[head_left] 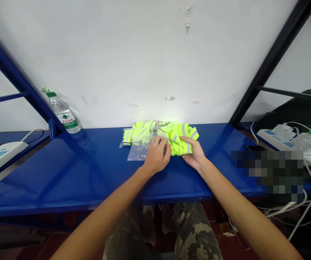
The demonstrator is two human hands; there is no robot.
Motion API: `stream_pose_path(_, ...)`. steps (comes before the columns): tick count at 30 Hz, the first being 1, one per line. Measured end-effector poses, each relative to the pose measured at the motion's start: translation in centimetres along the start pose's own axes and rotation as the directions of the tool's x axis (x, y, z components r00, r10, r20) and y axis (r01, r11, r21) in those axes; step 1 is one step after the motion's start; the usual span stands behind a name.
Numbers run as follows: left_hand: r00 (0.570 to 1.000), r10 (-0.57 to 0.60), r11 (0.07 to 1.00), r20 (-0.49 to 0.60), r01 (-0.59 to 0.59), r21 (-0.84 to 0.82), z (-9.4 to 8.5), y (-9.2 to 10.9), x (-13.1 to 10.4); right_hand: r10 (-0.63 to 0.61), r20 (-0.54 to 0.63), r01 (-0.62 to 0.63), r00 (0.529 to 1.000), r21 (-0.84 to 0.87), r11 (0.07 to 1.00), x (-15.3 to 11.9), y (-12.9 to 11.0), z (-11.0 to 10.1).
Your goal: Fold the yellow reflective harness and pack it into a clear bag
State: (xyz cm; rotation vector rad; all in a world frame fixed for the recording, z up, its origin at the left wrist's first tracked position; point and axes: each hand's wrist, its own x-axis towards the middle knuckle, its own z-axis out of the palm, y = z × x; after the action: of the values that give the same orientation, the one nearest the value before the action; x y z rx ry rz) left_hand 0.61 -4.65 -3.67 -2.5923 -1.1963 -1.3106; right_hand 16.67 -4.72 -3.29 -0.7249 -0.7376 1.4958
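Observation:
A bunched neon-yellow reflective vest (181, 141) with silver stripes is in my right hand (195, 153), thumb on top and fingers beneath. My left hand (157, 153) is at the vest's left side, fingers curled in a pinch on a clear plastic bag (138, 152). The bag lies partly flat on the blue tabletop, and its upper part is hidden behind my fingers. Just behind it, another yellow reflective vest (128, 136) rests folded inside clear packaging near the wall.
A water bottle (65, 115) with a green cap leans against the frame at the back left of the blue table (90, 173). Power strips (277, 139) and loose white cables are at the right, beside a blurred-out area. A white wall (144, 65) closes off the back.

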Motion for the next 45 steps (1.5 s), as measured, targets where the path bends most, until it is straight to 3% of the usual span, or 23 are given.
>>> stream_pose_path(8, 0.999, -0.02, 0.996, -0.037, 0.017, -0.093, -0.2, 0.1, 0.0, 0.126, 0.126, -0.135, 0.984, 0.067, 0.989, -0.7, -0.3, -0.2)
stream_pose_path(18, 0.997, -0.064, 0.984, -0.03, 0.058, -0.169, -0.2, 0.0, 0.0, 0.097, 0.152, -0.114, 0.984, 0.111, 0.987, -0.9, -0.2, 0.2)
stream_pose_path(26, 0.998, -0.054, 0.99, -0.014, 0.051, -0.134, 0.2, -0.1, -0.2, 0.019, 0.024, -0.02, 1.0, 0.058, 0.998, -0.5, 0.2, 0.8)
stream_pose_path(32, 0.994, -0.105, 0.988, -0.035, 0.1, -0.12, 0.4, -0.5, -0.4, -0.129, -0.061, 0.127, 0.99, -0.029, 0.991, 0.0, 0.9, 0.7)
stream_pose_path(38, 0.961, -0.224, 0.969, -0.162, 0.202, -0.141, 0.4, -0.6, -0.3, -0.253, -0.049, 0.24, 0.966, -0.189, 0.952, 0.0, 1.5, 0.5)
stream_pose_path(42, 0.97, -0.204, 0.974, -0.132, 0.188, -0.127, 0.4, -0.5, -0.4, -0.352, -0.075, 0.317, 0.933, -0.291, 0.903, 0.3, 1.9, 0.1)
stream_pose_path(45, 0.98, -0.161, 0.985, -0.114, 0.153, -0.077, 0.5, -0.4, -0.4, -0.327, -0.086, 0.288, 0.941, -0.3, 0.909, 0.3, 2.0, 0.0)
